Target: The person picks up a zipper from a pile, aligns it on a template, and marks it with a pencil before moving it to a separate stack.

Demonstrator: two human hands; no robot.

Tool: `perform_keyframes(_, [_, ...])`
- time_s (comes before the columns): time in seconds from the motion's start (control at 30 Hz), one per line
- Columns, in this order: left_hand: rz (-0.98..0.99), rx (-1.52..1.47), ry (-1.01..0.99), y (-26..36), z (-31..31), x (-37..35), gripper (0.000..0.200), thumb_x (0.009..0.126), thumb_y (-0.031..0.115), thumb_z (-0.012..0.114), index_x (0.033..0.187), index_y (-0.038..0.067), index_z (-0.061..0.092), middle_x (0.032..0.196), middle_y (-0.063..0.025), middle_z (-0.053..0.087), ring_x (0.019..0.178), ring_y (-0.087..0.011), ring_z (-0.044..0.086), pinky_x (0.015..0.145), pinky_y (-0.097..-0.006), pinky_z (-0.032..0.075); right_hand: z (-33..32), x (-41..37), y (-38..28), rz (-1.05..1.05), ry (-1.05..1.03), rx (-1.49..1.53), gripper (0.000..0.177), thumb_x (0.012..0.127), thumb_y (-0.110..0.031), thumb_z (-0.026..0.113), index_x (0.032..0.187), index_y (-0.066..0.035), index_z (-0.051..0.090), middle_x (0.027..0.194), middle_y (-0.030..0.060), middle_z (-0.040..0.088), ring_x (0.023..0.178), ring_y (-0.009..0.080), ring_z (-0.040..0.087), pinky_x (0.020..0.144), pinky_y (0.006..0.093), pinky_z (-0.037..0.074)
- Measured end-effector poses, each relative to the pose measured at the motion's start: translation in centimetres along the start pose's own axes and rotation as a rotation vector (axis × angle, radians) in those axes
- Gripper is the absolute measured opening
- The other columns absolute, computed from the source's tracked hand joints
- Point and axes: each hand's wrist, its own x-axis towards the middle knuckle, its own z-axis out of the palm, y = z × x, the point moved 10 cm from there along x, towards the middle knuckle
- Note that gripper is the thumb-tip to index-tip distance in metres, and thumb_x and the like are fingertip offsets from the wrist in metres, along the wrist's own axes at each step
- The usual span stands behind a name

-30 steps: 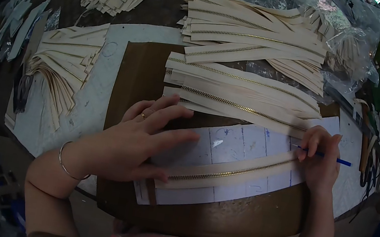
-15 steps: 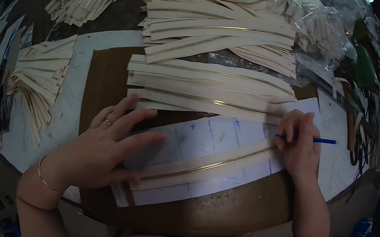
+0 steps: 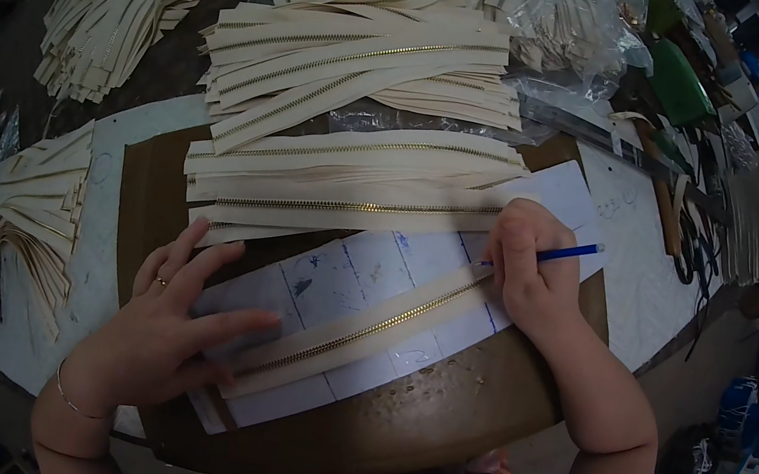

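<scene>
A cream zipper strip with gold metal teeth (image 3: 373,332) lies slantwise on a white board with blue marked lines (image 3: 331,279). My left hand (image 3: 156,325) rests at the strip's lower left end, fingers spread, with the thumb touching the tape. Closed around a blue pen (image 3: 572,253), my right hand (image 3: 534,280) is over the strip's upper right end. The pen's tip points down at the tape's upper edge; whether it touches is hard to see. Just beyond the board, more zipper strips (image 3: 355,204) lie side by side.
A brown board (image 3: 427,428) lies under the white one. Behind are a heap of zipper strips (image 3: 361,51), another bundle (image 3: 120,9) and clear plastic bags (image 3: 580,24). A fanned stack (image 3: 43,218) sits at left. Tools and straps (image 3: 679,209) crowd the right side.
The view has swung, so the table's contents sit further left. My right hand has curled more tightly and the pen has tilted, its tip now at the strip's edge. My left hand stays at the strip's end.
</scene>
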Motion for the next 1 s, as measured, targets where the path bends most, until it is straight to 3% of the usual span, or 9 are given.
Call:
perform_keyframes(0.13, [-0.01,-0.012,-0.007,-0.1,0.0,0.0,0.072,0.055,0.013,0.087,0.122,0.033,0.068,0.156,-0.0129,0.031,0.15,-0.0443,0.015,0.117,-0.0553,0.022,0.1,0.0,-0.4,-0.016,-0.004,-0.021,0.055,0.108,-0.031,0.039,0.063,-0.001,0.049,0.06,0.0069,0.05,0.057,0.0177,0.048,0.054,0.0299,0.037])
perform_keyframes(0.37, [-0.005,-0.003,0.002,-0.2,0.1,-0.1,0.069,0.058,0.014,0.086,0.122,0.032,0.068,0.156,-0.0133,0.031,0.15,-0.0453,0.015,0.117,-0.0563,0.021,0.1,-0.1,-0.2,0.027,-0.011,-0.025,0.054,0.108,-0.03,0.04,0.063,-0.001,0.05,0.062,0.007,0.05,0.058,0.019,0.048,0.055,0.0313,0.038])
perform_keyframes(0.43, [-0.008,-0.001,0.0,-0.2,0.2,-0.1,0.07,0.057,0.015,0.086,0.122,0.032,0.068,0.156,-0.0132,0.031,0.15,-0.0454,0.015,0.117,-0.0565,0.021,0.0,-0.2,0.4,0.089,-0.006,0.021,0.046,0.104,-0.025,0.05,0.065,-0.001,0.056,0.062,0.0109,0.053,0.059,0.0265,0.053,0.059,0.0375,0.042])
perform_keyframes(0.67, [-0.004,-0.005,0.004,-0.3,0.2,-0.1,0.07,0.057,0.015,0.086,0.123,0.033,0.068,0.156,-0.0125,0.031,0.149,-0.0456,0.015,0.117,-0.057,0.021,-0.2,-0.2,-0.1,0.039,0.005,0.016,0.045,0.105,-0.025,0.049,0.068,0.0,0.055,0.062,0.0111,0.053,0.059,0.0259,0.052,0.059,0.0363,0.042])
perform_keyframes(0.77, [-0.009,-0.007,0.006,-0.3,0.2,-0.1,0.071,0.057,0.015,0.086,0.123,0.033,0.068,0.157,-0.0124,0.03,0.149,-0.0456,0.015,0.117,-0.0569,0.021,-0.9,-0.4,0.4,0.077,0.021,0.145,0.043,0.105,-0.023,0.049,0.069,0.001,0.054,0.062,0.0103,0.053,0.058,0.0249,0.052,0.058,0.0354,0.041])
perform_keyframes(0.83, [-0.01,-0.007,0.004,-0.3,0.2,-0.1,0.07,0.057,0.016,0.086,0.123,0.033,0.069,0.157,-0.0124,0.03,0.15,-0.0455,0.015,0.117,-0.0569,0.021,-1.1,-0.3,-0.9,-0.052,0.007,0.121,0.058,0.107,-0.037,0.038,0.06,-0.004,0.046,0.057,0.0053,0.047,0.052,0.0167,0.046,0.052,0.0304,0.038])
perform_keyframes(0.9, [-0.009,-0.008,-0.001,-0.3,0.1,-0.1,0.07,0.057,0.016,0.087,0.122,0.033,0.069,0.157,-0.0124,0.03,0.15,-0.0454,0.015,0.117,-0.0568,0.021,-0.5,-0.4,-0.8,0.006,-0.048,0.115,0.058,0.107,-0.037,0.039,0.06,-0.003,0.047,0.057,0.0055,0.048,0.052,0.017,0.047,0.052,0.0306,0.038])
perform_keyframes(0.97, [0.011,-0.01,-0.031,-0.1,0.1,0.0,0.06,0.073,0.031,0.081,0.13,0.033,0.063,0.152,-0.0161,0.033,0.146,-0.0491,0.019,0.114,-0.0579,0.021,-0.1,-0.5,-0.5,0.064,-0.101,0.11,0.058,0.107,-0.037,0.04,0.06,-0.003,0.047,0.057,0.0058,0.049,0.053,0.0173,0.049,0.052,0.0308,0.038])
perform_keyframes(1.0, [0.012,-0.009,-0.032,0.0,0.1,0.0,0.06,0.073,0.031,0.081,0.13,0.033,0.063,0.152,-0.0161,0.033,0.146,-0.0491,0.019,0.114,-0.0579,0.021,0.2,-0.5,-0.2,0.1,-0.134,0.119,0.057,0.106,-0.036,0.041,0.06,-0.002,0.048,0.057,0.0062,0.05,0.053,0.0178,0.049,0.052,0.0312,0.039])
